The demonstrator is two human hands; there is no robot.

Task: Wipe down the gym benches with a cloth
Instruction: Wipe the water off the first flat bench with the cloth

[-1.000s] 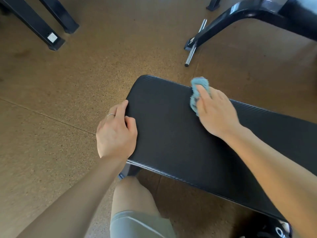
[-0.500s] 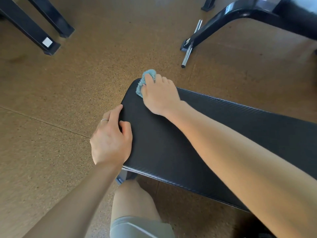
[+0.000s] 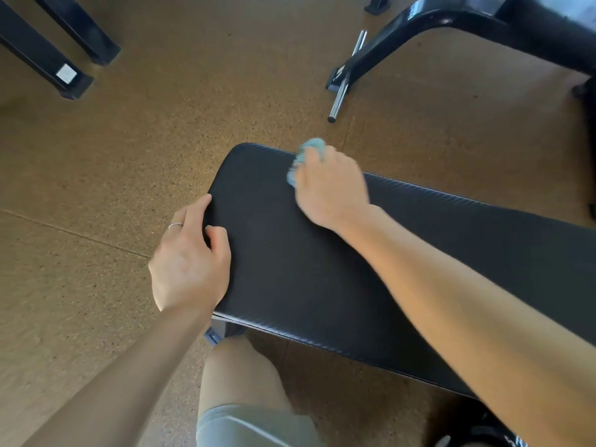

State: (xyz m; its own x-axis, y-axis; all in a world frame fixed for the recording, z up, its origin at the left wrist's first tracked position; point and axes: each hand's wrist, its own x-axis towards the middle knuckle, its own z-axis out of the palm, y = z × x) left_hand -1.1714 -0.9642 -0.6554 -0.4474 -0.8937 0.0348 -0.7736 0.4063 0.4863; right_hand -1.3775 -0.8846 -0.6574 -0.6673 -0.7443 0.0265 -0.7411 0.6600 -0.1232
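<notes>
A bare knee [image 3: 238,372] is below the bench's [image 3: 322,269] near edge. The left hand [image 3: 190,262] grips the end edge, thumb on top. At the far edge, near the end corner, the right hand [image 3: 329,185] presses the crumpled blue cloth [image 3: 306,153], fingers curled around it.

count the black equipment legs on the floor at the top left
2. One black leg with a pale end cap runs to the far left edge; the second leg lies just right of it. More may sit out of frame.
</notes>
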